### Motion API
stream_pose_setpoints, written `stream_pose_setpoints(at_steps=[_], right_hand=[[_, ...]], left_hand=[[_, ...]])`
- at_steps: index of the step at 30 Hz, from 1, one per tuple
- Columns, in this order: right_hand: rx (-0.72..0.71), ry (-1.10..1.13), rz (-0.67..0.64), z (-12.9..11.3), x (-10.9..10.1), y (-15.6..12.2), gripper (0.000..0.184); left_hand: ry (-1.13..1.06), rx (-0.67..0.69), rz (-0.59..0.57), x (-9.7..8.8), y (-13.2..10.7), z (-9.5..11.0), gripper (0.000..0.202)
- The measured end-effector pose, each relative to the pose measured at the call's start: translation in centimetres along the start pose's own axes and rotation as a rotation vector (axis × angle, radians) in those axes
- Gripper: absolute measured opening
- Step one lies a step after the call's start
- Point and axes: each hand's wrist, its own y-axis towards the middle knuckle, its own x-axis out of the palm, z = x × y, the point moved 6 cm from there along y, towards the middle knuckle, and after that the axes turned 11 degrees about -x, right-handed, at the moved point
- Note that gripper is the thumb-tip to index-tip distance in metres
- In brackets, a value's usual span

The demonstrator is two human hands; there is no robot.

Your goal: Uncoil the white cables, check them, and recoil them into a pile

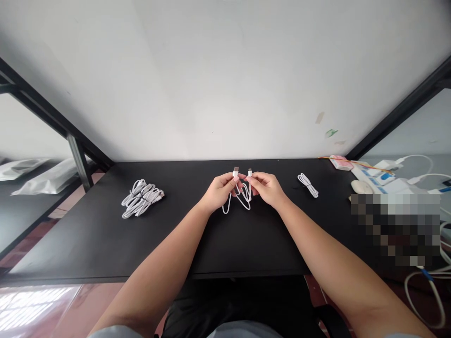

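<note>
Over the middle of the black table, my left hand (222, 188) pinches the larger, USB-A-looking plug of a white USB cable (243, 204). My right hand (267, 188) pinches the smaller plug at its other end. Both plugs point up, side by side and a little apart. The cable hangs in loose loops below my fingers. To the left lies a pile of bundled white cables (141, 199), bound with dark ties. Right of my right hand, a single bundled white cable (307, 185) rests on the table.
The black table (88, 249) runs up to a pale wall (211, 94). At the right end stand a white power strip (369, 176) with plugged-in adapters, a white mouse (361, 187) and a blurred-out patch. Plastic bags (52, 178) lie on a surface beyond the left frame.
</note>
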Motion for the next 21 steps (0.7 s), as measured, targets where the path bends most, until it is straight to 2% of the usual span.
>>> stream_pose_setpoints(at_steps=[7,21], right_hand=[[-0.004,0.006,0.024,-0.13,-0.15,-0.10,0.031],[-0.004,-0.026,-0.009,-0.27,0.01,-0.11,0.035]], left_hand=[[-0.095,-0.033,-0.029,-0.11,0.03,-0.48,0.033],[-0.140,-0.074,-0.030,-0.10,0.03,-0.70,0.036]])
